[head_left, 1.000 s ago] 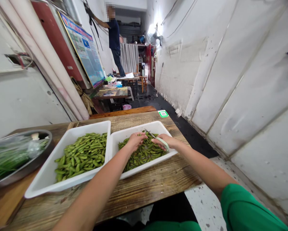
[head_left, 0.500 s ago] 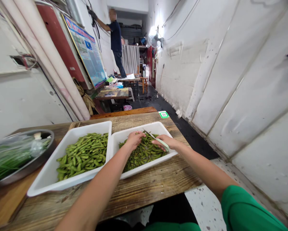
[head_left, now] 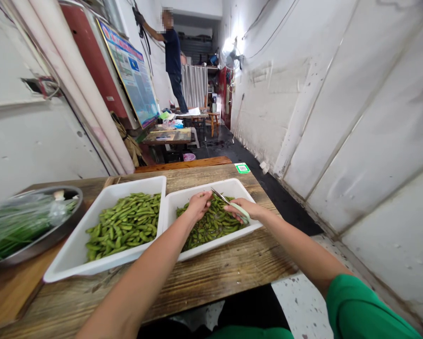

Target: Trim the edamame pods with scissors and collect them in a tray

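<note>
Light-green-handled scissors (head_left: pixel 242 212) are gripped in my right hand (head_left: pixel 247 207), their metal blades pointing up and left toward my left fingertips. My left hand (head_left: pixel 200 205) is closed in a pinch close to the blade tips; whatever it pinches is too small and hidden to make out. Both hands are over the right white tray (head_left: pixel 193 255), which holds green edamame pods (head_left: pixel 214 226) in what looks like shallow water. Beside it on the left, a second white tray (head_left: pixel 73 269) contains a heap of edamame pods (head_left: pixel 126 223).
A metal basin (head_left: pixel 56 240) with bagged green vegetables stands at the left of the wooden table (head_left: pixel 232 273). A green code sticker (head_left: pixel 242 168) lies at the table's far right corner. Farther back, a person (head_left: pixel 173 56) stands on a table, reaching to the wall.
The view has shifted slightly, so the trays and basin appear a little farther right. My hands keep nearly the same pose over the right tray, the scissors still in the right one.
</note>
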Demonstrator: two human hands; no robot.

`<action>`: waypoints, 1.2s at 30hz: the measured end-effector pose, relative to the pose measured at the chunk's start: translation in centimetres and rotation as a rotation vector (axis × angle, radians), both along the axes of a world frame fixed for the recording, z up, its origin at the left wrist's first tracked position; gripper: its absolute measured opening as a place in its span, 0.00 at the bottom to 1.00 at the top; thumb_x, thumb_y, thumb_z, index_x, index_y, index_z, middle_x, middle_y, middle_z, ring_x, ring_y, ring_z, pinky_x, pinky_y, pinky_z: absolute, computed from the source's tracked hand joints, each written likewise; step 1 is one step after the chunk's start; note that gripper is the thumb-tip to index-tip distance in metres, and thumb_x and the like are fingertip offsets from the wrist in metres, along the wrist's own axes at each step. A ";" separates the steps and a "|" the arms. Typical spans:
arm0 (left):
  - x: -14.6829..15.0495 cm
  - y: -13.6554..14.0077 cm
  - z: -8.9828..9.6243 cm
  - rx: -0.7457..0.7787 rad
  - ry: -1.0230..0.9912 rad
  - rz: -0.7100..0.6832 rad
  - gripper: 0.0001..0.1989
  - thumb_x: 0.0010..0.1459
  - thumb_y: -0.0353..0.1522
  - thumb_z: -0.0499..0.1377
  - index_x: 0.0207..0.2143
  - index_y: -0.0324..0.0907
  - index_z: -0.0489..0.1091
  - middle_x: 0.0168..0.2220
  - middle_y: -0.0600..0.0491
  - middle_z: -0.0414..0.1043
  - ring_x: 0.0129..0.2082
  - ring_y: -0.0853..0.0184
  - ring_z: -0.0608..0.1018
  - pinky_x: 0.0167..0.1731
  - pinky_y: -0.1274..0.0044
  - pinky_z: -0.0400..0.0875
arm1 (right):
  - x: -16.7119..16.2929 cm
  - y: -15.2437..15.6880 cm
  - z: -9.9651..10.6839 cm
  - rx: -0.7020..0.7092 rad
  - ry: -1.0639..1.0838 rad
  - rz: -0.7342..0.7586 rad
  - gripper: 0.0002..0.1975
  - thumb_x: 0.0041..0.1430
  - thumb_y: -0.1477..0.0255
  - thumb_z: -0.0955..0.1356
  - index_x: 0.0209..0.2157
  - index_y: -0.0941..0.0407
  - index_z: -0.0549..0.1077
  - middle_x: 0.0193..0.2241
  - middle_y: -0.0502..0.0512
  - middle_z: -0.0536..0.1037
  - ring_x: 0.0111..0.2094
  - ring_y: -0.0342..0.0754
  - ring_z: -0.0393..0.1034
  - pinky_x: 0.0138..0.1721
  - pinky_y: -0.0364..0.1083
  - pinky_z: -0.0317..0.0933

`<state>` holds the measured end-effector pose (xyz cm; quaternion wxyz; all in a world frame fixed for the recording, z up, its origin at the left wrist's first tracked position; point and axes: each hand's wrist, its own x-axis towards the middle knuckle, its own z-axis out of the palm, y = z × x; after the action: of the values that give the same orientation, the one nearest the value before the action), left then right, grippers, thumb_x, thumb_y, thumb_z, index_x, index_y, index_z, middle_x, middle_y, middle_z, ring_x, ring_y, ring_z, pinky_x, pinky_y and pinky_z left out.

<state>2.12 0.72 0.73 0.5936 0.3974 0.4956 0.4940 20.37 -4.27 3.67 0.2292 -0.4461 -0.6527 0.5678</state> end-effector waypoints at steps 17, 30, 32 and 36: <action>0.2 -0.3 0.2 0.036 0.077 -0.115 0.12 0.37 0.30 0.64 0.27 0.35 0.67 0.24 0.49 0.72 0.20 0.73 0.72 0.12 0.85 0.47 | 0.3 0.8 -1.4 0.180 -0.099 -0.052 0.21 0.43 0.54 0.67 0.20 0.58 0.60 0.10 0.43 0.57 0.10 0.36 0.53 0.10 0.36 0.49; -0.1 0.4 0.3 -0.076 0.273 -0.032 0.08 0.44 0.32 0.57 0.29 0.37 0.65 0.21 0.55 0.66 0.13 0.79 0.60 0.11 0.84 0.42 | 0.1 1.0 -1.0 0.082 0.002 -0.263 0.21 0.41 0.56 0.69 0.19 0.58 0.61 0.09 0.44 0.60 0.09 0.37 0.54 0.08 0.37 0.50; -0.1 0.2 0.2 -0.041 0.358 -0.044 0.11 0.45 0.36 0.56 0.29 0.37 0.66 0.19 0.55 0.64 0.13 0.77 0.60 0.12 0.83 0.44 | 0.2 1.2 -1.2 0.065 0.083 -0.280 0.20 0.42 0.57 0.69 0.20 0.58 0.61 0.11 0.43 0.61 0.09 0.37 0.54 0.08 0.37 0.51; 0.6 -0.7 -0.7 0.272 0.819 -0.218 0.13 0.41 0.41 0.59 0.24 0.39 0.71 0.20 0.53 0.67 0.20 0.72 0.66 0.19 0.81 0.55 | 0.3 1.4 -1.5 0.052 0.121 -0.270 0.18 0.42 0.59 0.70 0.20 0.59 0.61 0.11 0.43 0.61 0.10 0.36 0.54 0.08 0.37 0.50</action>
<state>2.74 0.05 0.03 0.3392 0.6847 0.5757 0.2909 20.68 -2.86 2.14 0.3538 -0.4886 -0.5862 0.5408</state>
